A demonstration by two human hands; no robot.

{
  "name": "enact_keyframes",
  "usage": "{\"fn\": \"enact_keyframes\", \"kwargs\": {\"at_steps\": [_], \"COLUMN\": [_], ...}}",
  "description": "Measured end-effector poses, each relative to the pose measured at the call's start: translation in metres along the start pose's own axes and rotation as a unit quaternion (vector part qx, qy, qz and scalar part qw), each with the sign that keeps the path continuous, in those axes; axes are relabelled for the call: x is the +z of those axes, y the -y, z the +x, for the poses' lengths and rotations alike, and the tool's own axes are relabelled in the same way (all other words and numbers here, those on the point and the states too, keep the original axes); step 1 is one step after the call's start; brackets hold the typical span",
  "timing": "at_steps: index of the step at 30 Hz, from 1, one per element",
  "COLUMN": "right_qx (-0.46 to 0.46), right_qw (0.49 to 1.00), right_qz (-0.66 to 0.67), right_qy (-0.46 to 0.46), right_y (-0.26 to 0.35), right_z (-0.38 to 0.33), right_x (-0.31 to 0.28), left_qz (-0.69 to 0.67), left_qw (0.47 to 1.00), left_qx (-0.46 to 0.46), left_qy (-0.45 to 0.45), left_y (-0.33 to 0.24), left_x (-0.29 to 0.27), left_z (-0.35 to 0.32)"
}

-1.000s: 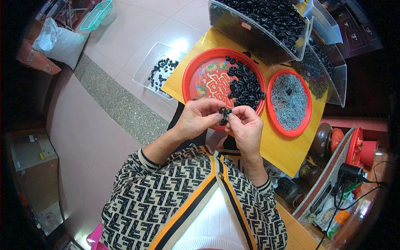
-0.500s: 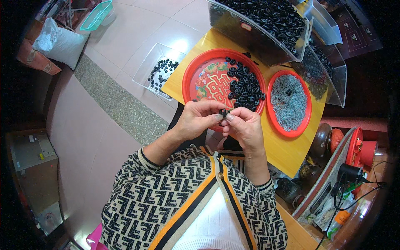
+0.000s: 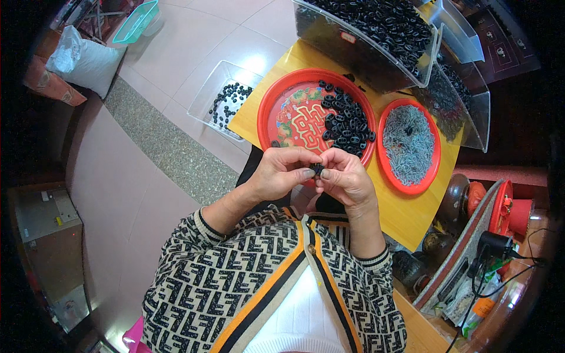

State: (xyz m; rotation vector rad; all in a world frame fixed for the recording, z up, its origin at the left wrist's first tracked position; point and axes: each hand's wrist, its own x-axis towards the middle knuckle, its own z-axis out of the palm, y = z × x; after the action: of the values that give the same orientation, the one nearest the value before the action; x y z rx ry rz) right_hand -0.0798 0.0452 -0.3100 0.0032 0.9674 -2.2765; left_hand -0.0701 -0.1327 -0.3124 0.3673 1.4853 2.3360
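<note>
Between my fingertips is a small black plastic part [image 3: 316, 169], mostly covered by the fingers. My left hand [image 3: 280, 173] pinches it from the left with thumb and forefinger. From the right, my right hand [image 3: 348, 177] grips the same part, its fingertips meeting those of the left. Both hands hover at the near rim of a round red tray [image 3: 263, 117], whose right half holds a heap of black oval parts with holes [image 3: 348, 120]. To the right, a smaller red tray [image 3: 436, 159] is full of small silvery-grey screw-like pieces [image 3: 409, 150] with a black piece on top.
A clear bin [image 3: 365, 56] heaped with black parts stands at the table's far side, beside another clear bin [image 3: 479, 112]. On the floor left of the yellow table [image 3: 406, 220] sits a clear box [image 3: 203, 112] with small black pieces. A black adapter with cables [image 3: 495, 244] lies at right.
Both hands have drawn closer together around the black part, which now sits slightly lower and shows less. The right hand has shifted a little. Trays and bins are unchanged.
</note>
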Motion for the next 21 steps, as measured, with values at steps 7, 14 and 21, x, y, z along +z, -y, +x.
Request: {"fn": "enact_keyframes", "kwargs": {"at_steps": [7, 14, 21], "right_qx": [0.012, 0.016, 0.01], "right_qw": [1.0, 0.999, 1.0], "right_qz": [0.004, -0.024, -0.009], "right_qy": [-0.01, -0.038, -0.024], "right_y": [-0.001, 0.001, 0.009], "right_z": [0.003, 0.007, 0.008], "right_x": [0.001, 0.002, 0.012], "left_qz": [0.106, 0.114, -0.027], "left_qw": [0.994, 0.992, 0.999], "left_qx": [0.031, 0.041, 0.019], "left_qy": [-0.018, -0.035, -0.039], "left_y": [0.004, 0.007, 0.005], "left_x": [-0.002, -0.002, -0.006], "left_z": [0.002, 0.003, 0.006]}}
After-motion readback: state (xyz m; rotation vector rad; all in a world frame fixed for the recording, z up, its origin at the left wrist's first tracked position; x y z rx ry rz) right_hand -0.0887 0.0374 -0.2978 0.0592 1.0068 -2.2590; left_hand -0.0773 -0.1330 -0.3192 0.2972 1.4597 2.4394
